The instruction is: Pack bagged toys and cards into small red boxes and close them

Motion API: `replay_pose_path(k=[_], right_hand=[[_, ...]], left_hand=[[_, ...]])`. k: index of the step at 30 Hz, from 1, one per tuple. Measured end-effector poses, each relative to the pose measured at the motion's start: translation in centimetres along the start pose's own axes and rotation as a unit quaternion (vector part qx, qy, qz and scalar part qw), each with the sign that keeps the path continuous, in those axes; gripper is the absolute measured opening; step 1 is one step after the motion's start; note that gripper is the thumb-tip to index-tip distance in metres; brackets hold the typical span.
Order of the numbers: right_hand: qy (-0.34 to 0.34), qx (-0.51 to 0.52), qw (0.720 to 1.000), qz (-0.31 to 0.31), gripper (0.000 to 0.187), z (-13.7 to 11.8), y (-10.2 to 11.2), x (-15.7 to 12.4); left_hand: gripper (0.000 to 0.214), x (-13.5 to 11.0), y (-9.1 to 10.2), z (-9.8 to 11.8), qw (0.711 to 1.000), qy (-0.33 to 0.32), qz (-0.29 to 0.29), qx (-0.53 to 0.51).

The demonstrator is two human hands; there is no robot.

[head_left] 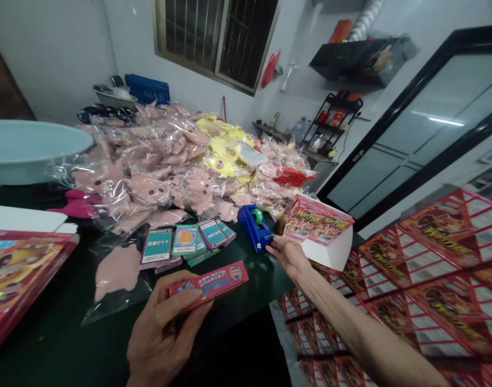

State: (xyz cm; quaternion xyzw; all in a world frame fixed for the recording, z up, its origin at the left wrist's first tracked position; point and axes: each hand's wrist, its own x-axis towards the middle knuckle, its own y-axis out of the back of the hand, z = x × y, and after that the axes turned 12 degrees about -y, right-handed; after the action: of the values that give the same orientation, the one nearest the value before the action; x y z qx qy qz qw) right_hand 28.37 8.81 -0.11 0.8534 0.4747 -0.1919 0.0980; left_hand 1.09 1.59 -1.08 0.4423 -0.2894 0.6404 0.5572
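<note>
My left hand (169,325) is closed around a small red card box (214,282) with printed lettering, held above the front of the table. Farther right, my right hand (288,255) reaches to the front end of a blue tape dispenser (254,228) holding a green-cored roll. Its fingers are pinched together at the cutter end; any strip of tape between them is too small to make out. Behind the box lie stacks of printed cards (185,242). To their left, a pink animal-shaped piece (117,271) rests in a clear bag.
Bagged pink and yellow animal-shaped pieces (157,161) are heaped across the back. An opened red display carton (316,226) stands right of the dispenser. Packed red cartons (423,290) are stacked at the right. A pale blue basin (36,150) and another printed carton (20,274) are on the left.
</note>
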Motion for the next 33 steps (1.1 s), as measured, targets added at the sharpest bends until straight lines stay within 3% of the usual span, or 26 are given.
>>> replay_pose_path(k=[4, 11, 14, 16, 19, 21, 24, 27, 33], right_hand=[[0.035, 0.002, 0.999, 0.007, 0.018, 2.0, 0.4, 0.2], [0.07, -0.108, 0.99, 0.059, 0.024, 3.8, -0.2, 2.0], [0.133, -0.139, 0.978, 0.083, 0.018, 4.0, -0.3, 0.6], [0.171, -0.15, 0.97, 0.083, 0.019, 3.7, -0.1, -1.9], [0.203, -0.167, 0.965, 0.015, 0.022, 2.7, 0.1, -7.5], [0.206, -0.161, 0.96, -0.096, 0.024, 2.1, -0.5, -11.4], [0.142, -0.074, 0.96, -0.228, 0.027, 1.8, -2.5, -15.5], [0.075, 0.004, 0.954, -0.29, 0.029, 2.4, -4.8, -16.8], [0.047, 0.048, 0.954, -0.292, 0.032, 2.8, -6.6, -16.8]], left_hand=[[0.036, -0.1, 0.0, 0.1, 1.0, -0.012, 0.013, 0.012], [0.03, 0.4, -0.3, 0.4, 0.998, -0.003, 0.036, 0.048], [0.031, 0.4, -0.6, 0.6, 0.996, -0.002, 0.051, 0.067], [0.031, 0.4, -0.8, 0.8, 0.995, 0.004, 0.062, 0.073], [0.03, 0.4, -1.2, 1.0, 0.995, 0.016, 0.067, 0.073], [0.034, 0.3, -1.3, 1.2, 0.993, 0.032, 0.077, 0.088], [0.043, -0.1, -1.4, 1.2, 0.987, 0.068, 0.093, 0.116], [0.045, -0.4, -1.5, 1.2, 0.986, 0.086, 0.087, 0.111], [0.04, -0.1, -1.2, 1.2, 0.994, 0.059, 0.065, 0.072]])
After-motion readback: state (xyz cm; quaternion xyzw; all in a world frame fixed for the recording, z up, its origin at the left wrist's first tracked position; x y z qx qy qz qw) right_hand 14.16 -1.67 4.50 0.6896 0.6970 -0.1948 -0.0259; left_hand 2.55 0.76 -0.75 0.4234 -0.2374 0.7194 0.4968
